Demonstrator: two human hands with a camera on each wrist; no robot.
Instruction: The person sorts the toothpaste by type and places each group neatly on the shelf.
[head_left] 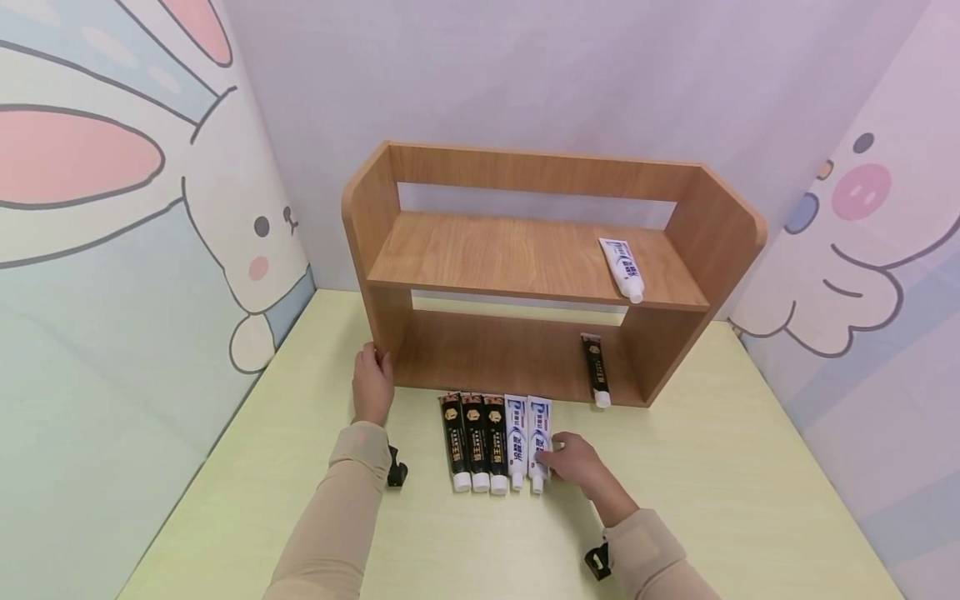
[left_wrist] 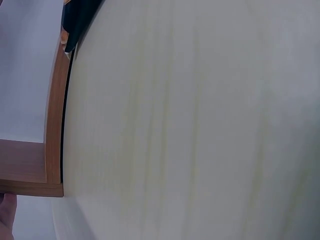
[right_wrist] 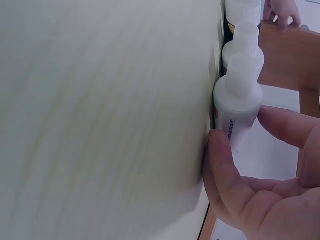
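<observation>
Two white toothpaste tubes lie side by side on the table, caps toward me. My right hand (head_left: 579, 460) pinches the rightmost white toothpaste tube (head_left: 538, 442) near its cap end, thumb and fingers on either side of it in the right wrist view. Just left of it is the other white tube (head_left: 516, 437), then three black toothpaste tubes (head_left: 474, 437) in the same row. At the lower left front of the wooden shelf (head_left: 525, 258), my left hand (head_left: 372, 387) grips the edge of the side panel.
On the upper board lies a white tube (head_left: 622, 268), toward the right, its cap over the front edge. Below it, a black tube (head_left: 596, 368) lies on the bottom board. The pale yellow table (head_left: 720, 492) extends around the shelf, with printed walls on both sides.
</observation>
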